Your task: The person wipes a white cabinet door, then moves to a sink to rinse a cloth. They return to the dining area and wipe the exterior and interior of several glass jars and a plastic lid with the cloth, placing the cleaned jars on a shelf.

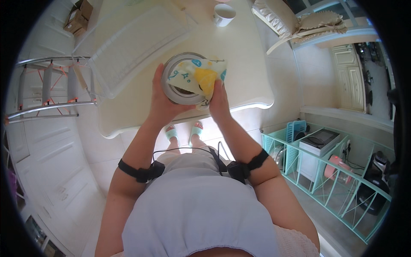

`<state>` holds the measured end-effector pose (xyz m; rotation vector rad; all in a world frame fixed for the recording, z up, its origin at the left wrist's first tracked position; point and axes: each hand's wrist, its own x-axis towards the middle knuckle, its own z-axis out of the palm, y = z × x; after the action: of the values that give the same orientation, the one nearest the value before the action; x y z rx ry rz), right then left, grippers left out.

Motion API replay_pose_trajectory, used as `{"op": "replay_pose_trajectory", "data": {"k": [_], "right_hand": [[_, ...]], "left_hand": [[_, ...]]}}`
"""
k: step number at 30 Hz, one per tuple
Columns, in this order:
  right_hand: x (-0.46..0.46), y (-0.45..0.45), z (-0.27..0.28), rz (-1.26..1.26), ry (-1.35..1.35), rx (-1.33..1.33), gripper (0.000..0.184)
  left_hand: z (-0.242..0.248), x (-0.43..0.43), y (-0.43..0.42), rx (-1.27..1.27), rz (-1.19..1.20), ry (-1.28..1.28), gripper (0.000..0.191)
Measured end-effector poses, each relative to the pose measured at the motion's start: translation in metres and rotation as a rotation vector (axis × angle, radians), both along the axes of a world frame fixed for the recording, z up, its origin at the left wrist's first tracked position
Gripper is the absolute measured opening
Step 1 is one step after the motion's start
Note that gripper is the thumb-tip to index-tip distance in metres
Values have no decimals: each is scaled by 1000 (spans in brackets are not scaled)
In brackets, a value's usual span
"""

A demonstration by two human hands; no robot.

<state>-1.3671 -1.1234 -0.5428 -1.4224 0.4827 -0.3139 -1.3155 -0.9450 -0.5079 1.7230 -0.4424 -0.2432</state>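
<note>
Near the front edge of the table, a round metal bowl [165,77] is held by my left hand [163,99], whose thumb and fingers wrap its left and lower rim. My right hand [220,101] grips a printed cloth [184,75], white with yellow and blue patterns, at the bowl's right side. The cloth lies across the bowl and covers most of its opening; a dark gap shows at the lower part. What the bowl contains cannot be told.
A clear plastic bin [138,48] lies at the left of the cream table [244,80]. A white mug [224,15] stands at the far side. A folding ladder [48,86] is at the left, a cushioned chair [279,19] at the upper right, a green rack [321,186] at the right.
</note>
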Motion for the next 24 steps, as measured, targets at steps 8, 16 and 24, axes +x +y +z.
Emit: {"op": "replay_pose_trajectory", "data": {"k": [8, 16, 24], "right_hand": [[5, 28, -1, -158, 22, -295, 41], [31, 6, -14, -125, 50, -56, 44], [27, 15, -21, -168, 179, -625, 31]], "left_hand": [[49, 55, -3, 566, -506, -841, 68], [49, 6, -36, 701, -165, -869, 75], [59, 3, -40, 830, -250, -870, 73]]}}
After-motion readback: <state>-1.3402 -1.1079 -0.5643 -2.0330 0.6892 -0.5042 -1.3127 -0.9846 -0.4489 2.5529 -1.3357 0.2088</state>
